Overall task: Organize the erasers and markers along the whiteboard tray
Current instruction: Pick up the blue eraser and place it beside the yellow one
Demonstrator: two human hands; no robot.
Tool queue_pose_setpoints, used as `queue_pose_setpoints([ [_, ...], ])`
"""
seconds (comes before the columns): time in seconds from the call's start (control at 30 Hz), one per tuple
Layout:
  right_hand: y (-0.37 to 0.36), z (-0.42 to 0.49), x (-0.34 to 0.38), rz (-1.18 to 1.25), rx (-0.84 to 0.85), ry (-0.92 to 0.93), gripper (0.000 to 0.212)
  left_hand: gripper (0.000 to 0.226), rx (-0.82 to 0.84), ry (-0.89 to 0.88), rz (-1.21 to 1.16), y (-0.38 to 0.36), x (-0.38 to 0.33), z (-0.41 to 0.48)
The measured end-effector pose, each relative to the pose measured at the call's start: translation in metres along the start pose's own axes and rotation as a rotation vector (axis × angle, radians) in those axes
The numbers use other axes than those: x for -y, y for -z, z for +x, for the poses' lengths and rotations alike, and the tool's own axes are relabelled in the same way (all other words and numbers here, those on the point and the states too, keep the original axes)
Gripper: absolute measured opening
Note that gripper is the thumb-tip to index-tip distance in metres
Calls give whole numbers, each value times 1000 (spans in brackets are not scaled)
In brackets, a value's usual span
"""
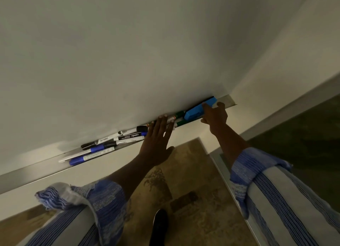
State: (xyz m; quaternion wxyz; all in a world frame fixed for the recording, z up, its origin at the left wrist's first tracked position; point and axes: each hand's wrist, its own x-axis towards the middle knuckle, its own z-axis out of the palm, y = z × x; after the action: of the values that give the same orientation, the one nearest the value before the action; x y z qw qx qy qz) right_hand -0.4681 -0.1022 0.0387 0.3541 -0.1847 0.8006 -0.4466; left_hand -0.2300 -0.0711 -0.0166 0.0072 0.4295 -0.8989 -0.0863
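Your right hand (pixel 215 115) curls loosely against the blue rectangular plastic eraser (pixel 195 112) near the metal whiteboard tray's (pixel 228 100) right end, apparently sliding it endward; your left hand (pixel 156 144), fingers spread flat and holding nothing, pins the jumbled blue, black and green markers (pixel 110 142) so they stay put.

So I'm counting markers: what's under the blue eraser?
Two green-capped marker ends poke out from under the blue rectangular eraser in the metal tray. Anything further beneath it is covered.
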Motion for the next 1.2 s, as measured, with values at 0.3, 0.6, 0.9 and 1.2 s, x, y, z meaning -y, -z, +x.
queue_pose_setpoints([
  [0.3, -24, 3, 10, 106, 7, -173, 58, 98, -2, 12, 25, -3, 0, 3],
  [0.6, -30, -11, 25, 291, 8, -245, 62, 96, 26, 7, 5, 3, 5, 0],
  [0.9, -25, -62, 20, 562, 116, -241, 42, 91, -99, 36, -208, 36, 8, -18],
  [1.2, -78, -167, 13, 500, 349, -336, 67, 98, -323, -171, 159, 63, 50, -63],
])
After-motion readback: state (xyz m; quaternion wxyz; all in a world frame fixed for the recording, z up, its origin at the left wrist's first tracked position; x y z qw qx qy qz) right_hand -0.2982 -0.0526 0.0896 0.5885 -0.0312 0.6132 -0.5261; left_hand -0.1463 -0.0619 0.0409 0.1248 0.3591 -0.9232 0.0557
